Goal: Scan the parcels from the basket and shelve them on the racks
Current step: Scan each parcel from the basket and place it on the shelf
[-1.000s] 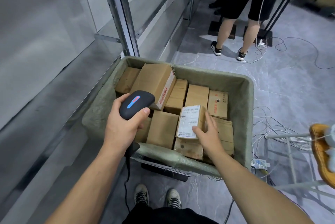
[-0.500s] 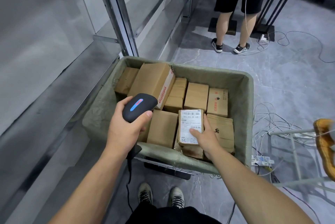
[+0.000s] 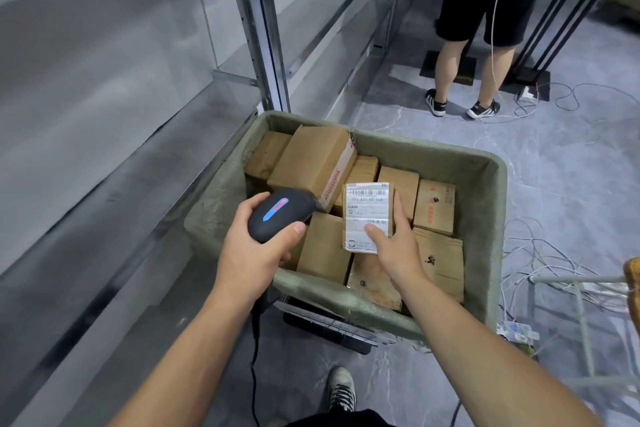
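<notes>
- Two grips: left hand [image 3: 252, 253] wraps scanner [image 3: 280, 215]; right hand [image 3: 394, 246] pinches parcel [image 3: 369, 215].
- Basket [image 3: 483, 219] rim beside rack [image 3: 270, 46] at 9 o'clock; open floor [image 3: 571, 184] at 3.
- Held parcel higher than earlier.

The basket [image 3: 485, 212] stands just right of the rack [image 3: 266, 46], its far left corner beside the rack's upright. Parcels lie packed side by side in it. A large parcel [image 3: 311, 163] lies tilted in the far left corner, resting on its neighbours. The labelled parcel [image 3: 367, 215] is above the middle of the basket, over the others, with the right hand [image 3: 394, 253] gripping its near right side. The left hand [image 3: 252, 253] holds the scanner [image 3: 278, 215] over the left edge, just left of that parcel. Cables [image 3: 554, 253] lie on the floor right of the basket. Another person [image 3: 485, 11] stands well behind the far edge.
</notes>
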`<state>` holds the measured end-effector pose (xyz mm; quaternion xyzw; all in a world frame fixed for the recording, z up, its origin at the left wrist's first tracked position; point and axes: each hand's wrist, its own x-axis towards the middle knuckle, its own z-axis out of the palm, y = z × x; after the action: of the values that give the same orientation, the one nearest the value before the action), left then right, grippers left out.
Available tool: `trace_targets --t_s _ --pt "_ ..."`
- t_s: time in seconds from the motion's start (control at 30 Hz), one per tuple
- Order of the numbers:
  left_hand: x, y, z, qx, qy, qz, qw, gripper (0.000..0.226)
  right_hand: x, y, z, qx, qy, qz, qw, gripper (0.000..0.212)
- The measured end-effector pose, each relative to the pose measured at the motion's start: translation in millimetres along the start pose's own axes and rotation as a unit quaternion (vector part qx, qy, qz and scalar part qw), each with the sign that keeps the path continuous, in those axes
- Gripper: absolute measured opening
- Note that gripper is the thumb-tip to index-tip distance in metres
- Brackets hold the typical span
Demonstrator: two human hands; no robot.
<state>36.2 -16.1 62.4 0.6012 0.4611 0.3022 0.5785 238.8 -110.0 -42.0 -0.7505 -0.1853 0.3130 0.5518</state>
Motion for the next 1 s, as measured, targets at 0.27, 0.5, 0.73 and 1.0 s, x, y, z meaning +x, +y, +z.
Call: trace_targets --t_s 0.27,0.5,0.73,1.0 --pt "-24 16 -27 -0.074 -0.028 0.013 0.997 0.065 -14 -43 27 -0.082 0.042 -0.147 0.985 0.096" --pt "-73 24 -74 -0.097 -0.036 0.032 0.994 0.054 -64 -62 46 -0.096 0.084 -0.183 0.975 0.094" --pt "-115 13 -108 -0.126 -0.051 0.036 0.990 0.064 -109 -64 58 -0.119 0.101 -0.211 0.965 0.085" --pt "-148 8 -126 -0.180 -0.016 0.027 0.983 0.054 -137 -61 66 -0.148 0.085 -0.215 0.962 0.084"
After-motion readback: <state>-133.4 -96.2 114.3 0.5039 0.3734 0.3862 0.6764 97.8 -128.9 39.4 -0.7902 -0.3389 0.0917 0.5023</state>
